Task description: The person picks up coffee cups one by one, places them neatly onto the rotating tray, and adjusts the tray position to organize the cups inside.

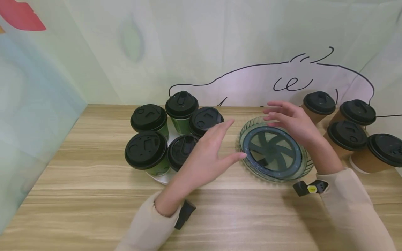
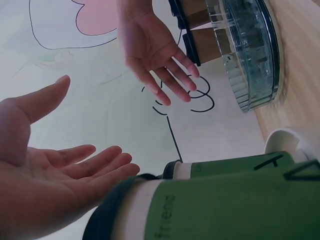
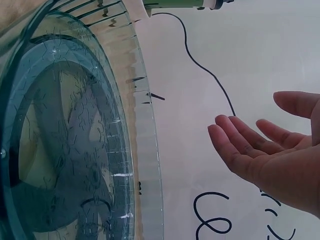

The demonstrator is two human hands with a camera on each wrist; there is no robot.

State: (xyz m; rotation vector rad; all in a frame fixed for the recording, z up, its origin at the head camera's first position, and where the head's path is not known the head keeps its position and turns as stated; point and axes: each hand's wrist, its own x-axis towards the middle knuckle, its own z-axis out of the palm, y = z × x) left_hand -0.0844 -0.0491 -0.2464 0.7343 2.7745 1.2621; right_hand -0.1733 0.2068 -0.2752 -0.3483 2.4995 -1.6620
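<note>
In the head view my left hand [image 1: 205,153] hovers at the right side of several green paper cups [image 2: 240,200] with black lids [image 1: 147,149], fingers extended and thumb apart. Its palm holds nothing in the left wrist view. A white round base [image 1: 163,178] shows partly beneath the green cups. My right hand [image 1: 293,122] is over the far right rim of a clear blue-green round tray [image 1: 297,153] with a pinwheel pattern inside. Loosely bent and holding nothing, the right fingers also show in the right wrist view, apart from the tray.
Several brown cups [image 1: 372,161] with black lids stand at the right, beside my right forearm. A printed backdrop [image 1: 194,45] rises behind the wooden table [image 1: 238,216]. Small black devices [image 1: 185,214] are worn on both wrists.
</note>
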